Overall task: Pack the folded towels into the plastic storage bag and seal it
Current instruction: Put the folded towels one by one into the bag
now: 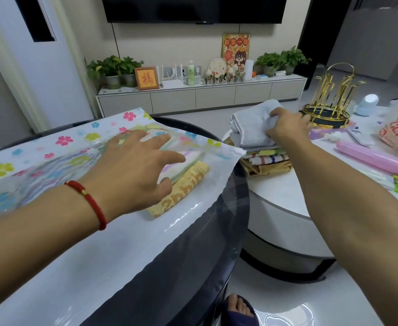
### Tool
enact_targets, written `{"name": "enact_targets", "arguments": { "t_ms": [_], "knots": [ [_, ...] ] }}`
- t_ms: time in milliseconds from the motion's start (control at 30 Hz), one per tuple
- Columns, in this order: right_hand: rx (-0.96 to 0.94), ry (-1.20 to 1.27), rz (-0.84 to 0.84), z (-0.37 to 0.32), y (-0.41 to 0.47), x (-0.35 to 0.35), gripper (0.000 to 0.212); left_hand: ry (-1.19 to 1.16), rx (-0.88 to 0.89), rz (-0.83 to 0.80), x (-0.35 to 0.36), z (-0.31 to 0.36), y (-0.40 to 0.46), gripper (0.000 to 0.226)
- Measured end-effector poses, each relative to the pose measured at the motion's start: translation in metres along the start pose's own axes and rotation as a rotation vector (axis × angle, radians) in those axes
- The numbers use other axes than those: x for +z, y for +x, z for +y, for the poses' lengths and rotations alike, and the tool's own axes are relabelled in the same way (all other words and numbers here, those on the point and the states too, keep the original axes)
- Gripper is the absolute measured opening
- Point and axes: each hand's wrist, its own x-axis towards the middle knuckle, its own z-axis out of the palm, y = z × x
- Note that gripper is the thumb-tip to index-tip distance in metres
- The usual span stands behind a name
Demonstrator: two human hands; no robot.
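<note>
Bag (52, 147) holding towels (188, 177), right hand (287, 125) gripping grey towel (252, 128)

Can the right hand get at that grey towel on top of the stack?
Yes, it seems so: the right hand already rests on the grey towel, which tops the stack with nothing over it.

The room around me is evenly and softly lit, bright enough with no hard shadows. Glare streaks the plastic storage bag (193, 220) along the near edge of the dark table (228, 231), and the glossy floor (287, 311) throws back white patches near the lower right corner. My left hand (137, 170) is smeared by motion blur, as is the flowered print beside it. My right hand (287, 128) is sharper. The wide lens bows the door frame (19, 67) at the left edge and stretches my forearms large toward the bottom corners.
</note>
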Motion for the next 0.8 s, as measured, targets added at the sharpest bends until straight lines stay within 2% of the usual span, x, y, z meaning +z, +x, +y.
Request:
{"name": "enact_targets", "arguments": {
  "t_ms": [200,333,433,533,633,700,800],
  "knots": [
    [-0.052,0.418,-0.073,-0.002,-0.007,-0.027,0.045,-0.011,-0.058,-0.025,0.002,-0.012,-0.022,0.037],
    [-0.041,0.919,-0.172,-0.001,-0.035,-0.060,0.044,0.016,-0.107,-0.050,0.001,-0.024,-0.052,0.040],
    [-0.060,1.119,-0.276,0.003,-0.074,-0.092,0.037,0.029,-0.154,-0.080,0.000,-0.035,-0.078,0.047],
    [-0.080,1.220,-0.397,0.013,-0.118,-0.125,0.023,0.066,-0.204,-0.120,-0.005,-0.043,-0.104,0.056],
    [-0.151,1.292,-0.572,0.023,-0.166,-0.155,0.013,0.111,-0.243,-0.230,-0.012,-0.049,-0.123,0.065],
    [-0.186,1.322,-0.749,0.023,-0.202,-0.167,0.017,0.118,-0.276,-0.285,-0.020,-0.054,-0.130,0.068],
    [-0.187,1.184,-1.039,0.006,-0.252,-0.162,0.032,0.118,-0.324,-0.315,-0.039,-0.065,-0.132,0.060]
  ]
}}
